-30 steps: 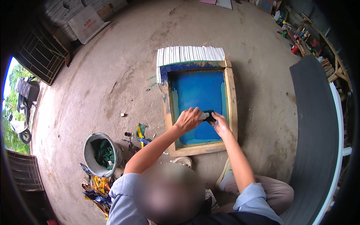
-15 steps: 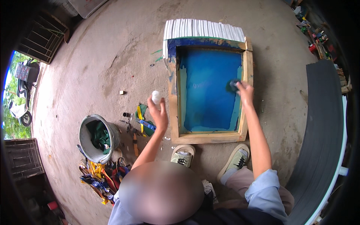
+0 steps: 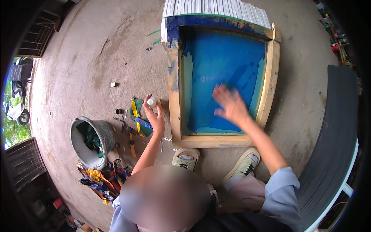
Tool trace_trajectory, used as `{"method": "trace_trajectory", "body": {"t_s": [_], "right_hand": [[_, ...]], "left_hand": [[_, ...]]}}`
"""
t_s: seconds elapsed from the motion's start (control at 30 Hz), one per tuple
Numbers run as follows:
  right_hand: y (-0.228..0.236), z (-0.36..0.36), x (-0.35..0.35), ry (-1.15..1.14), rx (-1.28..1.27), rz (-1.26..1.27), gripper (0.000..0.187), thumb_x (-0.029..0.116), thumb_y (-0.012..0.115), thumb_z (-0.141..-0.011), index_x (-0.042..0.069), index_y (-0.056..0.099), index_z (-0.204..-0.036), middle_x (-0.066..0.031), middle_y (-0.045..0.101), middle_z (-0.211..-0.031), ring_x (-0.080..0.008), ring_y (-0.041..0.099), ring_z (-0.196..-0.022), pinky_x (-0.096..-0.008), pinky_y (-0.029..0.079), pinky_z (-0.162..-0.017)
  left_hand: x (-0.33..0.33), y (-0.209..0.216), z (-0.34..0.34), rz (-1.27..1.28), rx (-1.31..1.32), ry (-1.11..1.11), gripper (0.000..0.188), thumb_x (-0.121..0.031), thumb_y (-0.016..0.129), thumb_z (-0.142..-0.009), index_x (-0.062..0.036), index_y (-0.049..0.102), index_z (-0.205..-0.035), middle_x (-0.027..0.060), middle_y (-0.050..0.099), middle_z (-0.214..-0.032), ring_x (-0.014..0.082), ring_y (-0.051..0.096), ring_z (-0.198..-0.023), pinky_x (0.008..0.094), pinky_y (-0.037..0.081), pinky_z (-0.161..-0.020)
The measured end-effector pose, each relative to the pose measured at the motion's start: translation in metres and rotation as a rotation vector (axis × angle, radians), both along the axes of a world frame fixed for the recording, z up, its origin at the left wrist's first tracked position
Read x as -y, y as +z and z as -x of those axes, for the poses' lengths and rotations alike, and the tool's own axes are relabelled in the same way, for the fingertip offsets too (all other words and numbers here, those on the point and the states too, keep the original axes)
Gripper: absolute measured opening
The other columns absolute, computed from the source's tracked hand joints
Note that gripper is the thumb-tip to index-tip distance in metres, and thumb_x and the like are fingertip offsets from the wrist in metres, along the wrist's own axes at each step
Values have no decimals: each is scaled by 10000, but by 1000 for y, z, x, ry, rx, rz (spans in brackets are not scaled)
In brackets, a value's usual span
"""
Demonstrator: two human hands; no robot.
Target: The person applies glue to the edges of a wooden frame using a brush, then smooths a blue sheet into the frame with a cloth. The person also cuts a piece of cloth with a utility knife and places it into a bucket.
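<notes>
My left hand (image 3: 155,116) is closed around a small white bottle (image 3: 152,102), held upright beside the frame. On the floor lies a wooden-framed printing screen (image 3: 216,140) with blue mesh (image 3: 206,102) and faint pale lettering near its middle. Over the mesh, my right hand (image 3: 232,104) is smeared by motion, palm down. A bit of dark green cloth (image 3: 228,86) shows at its fingertips, mostly hidden under them. Streaks of darker, wet-looking blue run across the mesh to the right of the hand.
White slats (image 3: 216,7) lie under the screen's far end. Left of me stand a grey bucket (image 3: 105,133) with green cloth, a blue cutter knife (image 3: 143,123) and crumpled wrappers (image 3: 104,179). A dark ribbed sheet (image 3: 328,154) curves along the right.
My right hand has swept from the screen's right edge left toward the middle, with the cloth. Darker wet streaks now show on the mesh. The left hand still has the bottle, now tipped differently.
</notes>
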State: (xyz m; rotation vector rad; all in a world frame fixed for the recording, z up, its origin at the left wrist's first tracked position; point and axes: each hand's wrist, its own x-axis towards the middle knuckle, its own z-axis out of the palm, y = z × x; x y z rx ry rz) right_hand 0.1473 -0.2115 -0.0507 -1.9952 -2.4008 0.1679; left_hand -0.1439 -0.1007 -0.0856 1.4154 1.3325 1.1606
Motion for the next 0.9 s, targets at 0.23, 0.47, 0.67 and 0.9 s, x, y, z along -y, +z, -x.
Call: {"method": "trace_trajectory", "body": {"t_s": [0.23,0.47,0.67,0.9], "right_hand": [[0,44,-7,-254,31,-110,765,565,451,-880,105,266,-1463,-71,231,-1535,-241,191,-1422,-549,125,-1142],[16,-27,-49,-492,67,-323,626,470,347,-967,141,221,-1485,-63,198,-1549,-240,160,-1433,-550,75,-1138],[-12,75,24,-332,-37,-17,719,511,401,-932,25,272,-1446,-156,238,-1520,-298,211,-1413,-515,120,-1149],[12,-43,-46,-652,177,-353,623,445,413,-960,155,238,-1482,-45,234,-1537,-280,234,-1406,-598,110,-1118]], "left_hand": [[4,33,-11,-428,-494,102,558,-68,607,-840,-9,368,-1341,169,379,-1369,348,324,-1327,484,163,-1135],[-1,41,-59,-504,-609,-377,675,-64,638,-789,-58,326,-1388,157,319,-1449,345,235,-1395,573,92,-1129],[-2,32,-54,-522,-610,-326,679,-57,623,-780,-67,326,-1390,165,333,-1446,347,264,-1386,577,102,-1122],[0,38,-59,-365,-544,-345,713,-34,580,-813,-45,236,-1437,239,242,-1467,442,364,-1289,474,425,-982]]}}
